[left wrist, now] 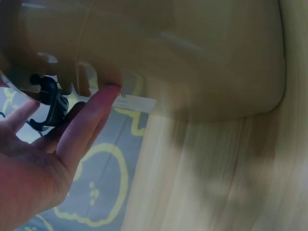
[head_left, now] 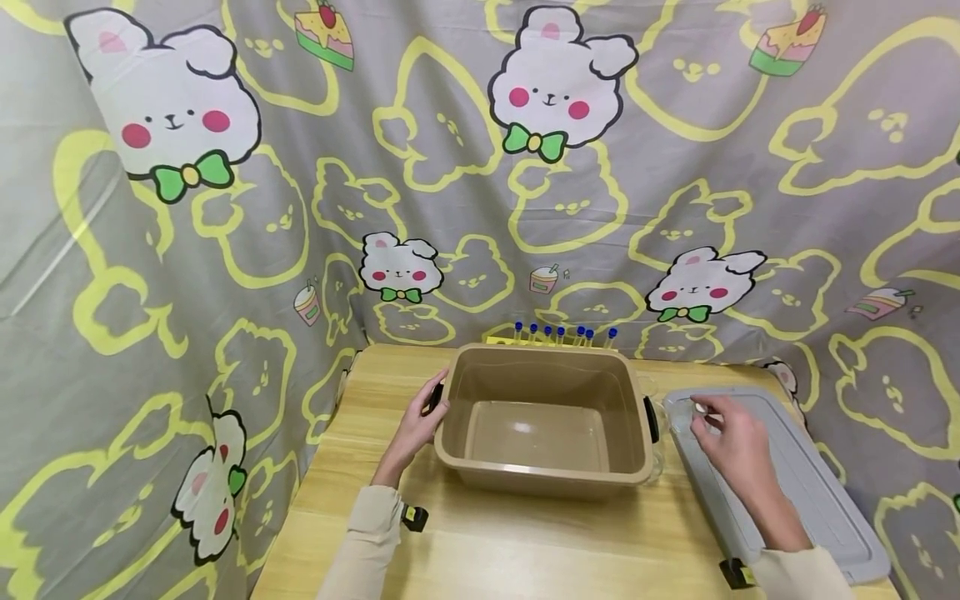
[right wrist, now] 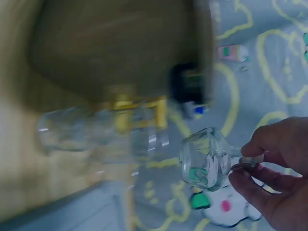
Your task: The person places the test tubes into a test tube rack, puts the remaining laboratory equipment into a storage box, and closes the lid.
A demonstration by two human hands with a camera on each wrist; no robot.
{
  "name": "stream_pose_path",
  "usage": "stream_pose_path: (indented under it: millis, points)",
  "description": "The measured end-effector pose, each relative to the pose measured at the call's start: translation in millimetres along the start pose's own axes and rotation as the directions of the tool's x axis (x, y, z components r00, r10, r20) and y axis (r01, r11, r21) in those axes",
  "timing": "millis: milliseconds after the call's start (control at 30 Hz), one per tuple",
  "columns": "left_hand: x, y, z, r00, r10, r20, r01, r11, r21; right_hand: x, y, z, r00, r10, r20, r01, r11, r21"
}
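Observation:
A brown plastic bin [head_left: 543, 477], its inside bare, stands on the wooden table. At its left side my left hand [head_left: 422, 421] rests against the rim by the black handle [left wrist: 54, 103]. In the left wrist view the fingers [left wrist: 91, 122] stretch out nearly straight, one fingertip at the bin's wall. My right hand [head_left: 738, 442] is over the grey lid, to the right of the bin. Its thumb and fingers pinch the narrow neck of a small clear glass bottle [right wrist: 204, 159], whose body points away from the hand.
The grey lid [head_left: 817, 492] lies at the right of the table. More clear glassware [right wrist: 65, 130] stands between bin and lid. Behind the bin, a yellow rack [head_left: 498, 338] holds several blue-capped tubes [head_left: 561, 332]. A patterned curtain [head_left: 465, 208] surrounds the table.

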State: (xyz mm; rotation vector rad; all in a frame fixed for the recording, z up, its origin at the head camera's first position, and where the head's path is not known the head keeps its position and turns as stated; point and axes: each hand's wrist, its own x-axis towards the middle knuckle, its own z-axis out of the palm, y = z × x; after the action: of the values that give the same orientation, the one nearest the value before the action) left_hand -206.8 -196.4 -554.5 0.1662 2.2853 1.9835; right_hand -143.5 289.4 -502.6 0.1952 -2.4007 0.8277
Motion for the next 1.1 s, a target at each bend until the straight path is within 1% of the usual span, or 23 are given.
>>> stream_pose_path:
  millis: [133,233,367,467,500,567,600,667,733,833,900,967,1033,1100]
  points:
    - [0.7,-1.7,2.6,0.999,0.027,-0.032,-0.026,0.999,0.035,14.8,-16,-8,1.0,-0.012,0.013,0.012,1.0,-0.003]
    - [1.2,-3.6,4.2,0.997,0.054,-0.05,-0.051,0.997,0.058,23.0,-27,-10,1.0,-0.023,0.022,0.023,1.0,-0.009]
    - [1.5,-4.8,5.0,0.994,0.09,-0.058,-0.084,0.992,0.091,33.5,-39,-9,0.999,-0.042,0.03,0.042,0.999,-0.001]
    - [1.7,-4.7,5.2,0.991,0.12,-0.058,-0.113,0.986,0.122,39.5,-47,-5,0.998,-0.051,0.037,0.05,0.998,0.027]
    - [1.9,-4.1,5.4,0.99,0.13,-0.059,-0.121,0.984,0.132,40.6,-49,-4,0.998,-0.049,0.038,0.048,0.998,0.037]
    - [0.9,-1.3,6.2,0.99,0.129,-0.061,-0.12,0.984,0.135,42.8,-53,-1,0.998,-0.04,0.046,0.037,0.998,0.054]
    - [-0.1,1.4,6.8,0.99,0.129,-0.063,-0.12,0.983,0.138,43.9,-56,1,0.998,-0.039,0.047,0.036,0.997,0.062]
    - [-4.7,11.4,8.8,0.988,0.135,-0.073,-0.124,0.982,0.144,46.6,-60,5,0.998,-0.04,0.054,0.035,0.997,0.075]
    - [-9.3,22.4,10.7,0.983,0.163,-0.086,-0.147,0.975,0.168,49.8,-65,8,0.997,-0.046,0.056,0.041,0.995,0.09]
    - [-15.3,36.3,14.1,0.963,0.247,-0.11,-0.218,0.95,0.226,54.8,-72,15,0.996,-0.065,0.06,0.057,0.99,0.125]
    - [-16.2,39.2,15.8,0.947,0.299,-0.119,-0.26,0.929,0.264,57.8,-76,20,0.995,-0.076,0.064,0.066,0.987,0.148]
    - [-16.8,40.4,17.2,0.936,0.331,-0.118,-0.287,0.915,0.284,59.8,-81,24,0.994,-0.086,0.074,0.072,0.983,0.168]
    - [-16.8,40.1,17.6,0.936,0.335,-0.112,-0.292,0.912,0.288,61.1,-85,29,0.992,-0.089,0.085,0.072,0.98,0.184]
    - [-16.9,39.5,17.2,0.94,0.325,-0.108,-0.285,0.917,0.279,62.6,-89,34,0.991,-0.094,0.096,0.074,0.978,0.196]
